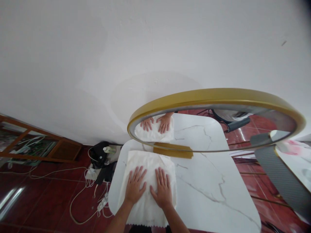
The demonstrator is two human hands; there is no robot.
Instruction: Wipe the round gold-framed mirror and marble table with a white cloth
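Observation:
A white cloth [148, 161] with a zigzag front edge is spread over the left part of a white marbled table [206, 181]. My left hand [135, 187] lies flat on it, fingers spread and palm down. To its right, my right hand [162, 189] also rests flat on the cloth with its fingers apart. A gap of bare cloth separates the two thumbs. Neither hand grips anything. The cloth's front edge hangs at the table's near side, close to my body.
A gold-framed mirror [218, 95] leans at the table's back above brown tape [173, 150], reflecting both hands. Left on the red floor [58, 191] are a black bag [99, 153], cables and a power strip [103, 202]. A wooden cabinet [65, 149] stands far left; a grey-sided table [282, 174] is right.

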